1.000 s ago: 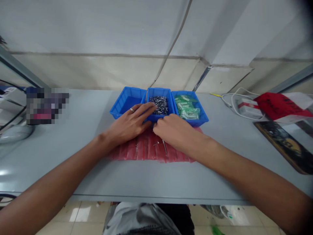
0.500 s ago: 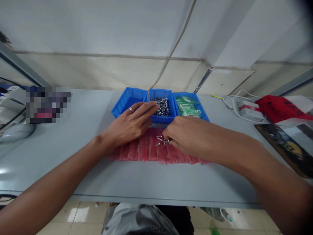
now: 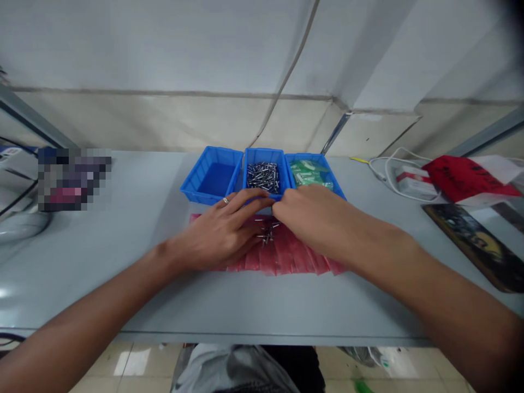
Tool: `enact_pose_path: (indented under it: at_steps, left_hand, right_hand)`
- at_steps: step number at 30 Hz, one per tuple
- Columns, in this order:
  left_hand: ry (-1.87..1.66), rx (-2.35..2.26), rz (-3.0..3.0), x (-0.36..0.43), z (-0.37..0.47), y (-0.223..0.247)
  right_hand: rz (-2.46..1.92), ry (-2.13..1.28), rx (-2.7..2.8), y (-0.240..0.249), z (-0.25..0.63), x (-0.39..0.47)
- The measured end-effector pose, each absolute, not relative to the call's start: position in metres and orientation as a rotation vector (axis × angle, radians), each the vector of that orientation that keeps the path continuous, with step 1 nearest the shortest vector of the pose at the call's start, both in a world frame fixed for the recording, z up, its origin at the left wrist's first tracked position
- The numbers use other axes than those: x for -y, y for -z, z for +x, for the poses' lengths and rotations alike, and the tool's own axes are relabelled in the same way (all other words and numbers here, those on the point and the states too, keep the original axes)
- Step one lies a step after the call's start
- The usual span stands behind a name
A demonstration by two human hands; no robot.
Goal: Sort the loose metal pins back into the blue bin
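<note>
Loose metal screws (image 3: pixel 267 234) lie in a small pile on a row of red plastic bags (image 3: pixel 282 256). My left hand (image 3: pixel 223 232), with a ring on one finger, reaches over the bags' left part. Its fingers are stretched and slightly apart, the tips close to the right hand. My right hand (image 3: pixel 305 210) comes in from the other side, fingers curled and pointing down by the screws; what they hold is hidden. Just behind the hands, a blue bin (image 3: pixel 267 153) contains many screws. The blue bin (image 3: pixel 341 188) on the right has green plastic packets (image 3: pixel 309 173).
On the left is a bare blue bin (image 3: pixel 192 188). A dark patterned flat object (image 3: pixel 475 243), a red-and-white package (image 3: pixel 466 177) and a white cable (image 3: pixel 388 169) lie at the right. Behind the grey table (image 3: pixel 135 218) stands a wall. A mouse (image 3: pixel 24 225) is far left.
My left hand has come away from the screw bin and down over the bags beside the loose screws. My right hand has shifted slightly up toward the bins. The view has moved a little.
</note>
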State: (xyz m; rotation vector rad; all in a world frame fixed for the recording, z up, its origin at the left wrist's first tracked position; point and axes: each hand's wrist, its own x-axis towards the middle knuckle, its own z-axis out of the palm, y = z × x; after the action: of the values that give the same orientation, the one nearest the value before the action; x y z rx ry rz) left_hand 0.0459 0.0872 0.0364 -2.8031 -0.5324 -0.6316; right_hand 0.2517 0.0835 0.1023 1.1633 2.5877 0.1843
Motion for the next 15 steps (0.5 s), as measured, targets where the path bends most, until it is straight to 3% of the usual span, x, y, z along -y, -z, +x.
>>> enact_pose_path:
  at_steps: [9,15]
  left_hand:
    - [0.891,0.811,-2.700,-0.103,0.035,-0.041]
    - [0.858,1.033,-2.626,-0.112,0.030,-0.034]
  right_hand:
    - [1.122,-0.310,-2.584,-0.075,0.244,-0.091]
    - [1.094,-0.316,-2.600,-0.077,0.246,-0.094]
